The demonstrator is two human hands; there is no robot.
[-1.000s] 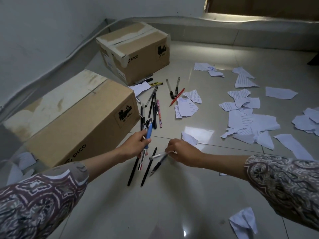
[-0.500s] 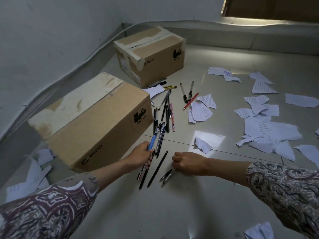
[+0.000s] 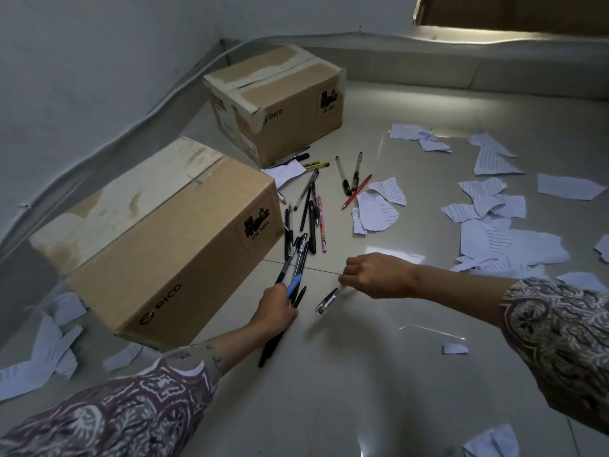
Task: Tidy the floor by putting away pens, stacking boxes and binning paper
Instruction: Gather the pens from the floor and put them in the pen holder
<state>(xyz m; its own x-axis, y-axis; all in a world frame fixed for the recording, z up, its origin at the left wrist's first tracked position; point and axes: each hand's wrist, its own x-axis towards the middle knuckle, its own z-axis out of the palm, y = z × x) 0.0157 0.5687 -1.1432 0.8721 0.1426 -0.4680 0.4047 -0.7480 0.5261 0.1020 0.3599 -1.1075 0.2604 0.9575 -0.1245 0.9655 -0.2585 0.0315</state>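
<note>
My left hand (image 3: 275,310) grips a bundle of pens (image 3: 293,282), one with a blue barrel, their ends sticking out both sides of the fist. My right hand (image 3: 369,273) pinches the top of two dark pens (image 3: 328,300) that hang just above the tiled floor. Several loose pens (image 3: 313,212) lie scattered on the floor beyond both hands, a red one (image 3: 357,191) among them. Two taped cardboard boxes rest on the floor: the near box (image 3: 171,232) at my left, the far box (image 3: 280,103) behind it. Torn paper pieces (image 3: 494,232) cover the floor to the right.
A grey wall (image 3: 99,61) with a cable along its base runs on the left, a low ledge (image 3: 461,61) at the back. More paper scraps (image 3: 49,351) lie left of the near box, and one crumpled piece (image 3: 491,441) sits at the bottom right.
My right hand has lifted the two dark pens off the floor. My left hand's bundle has grown by the black pens that lay beside it. The view has shifted left.
</note>
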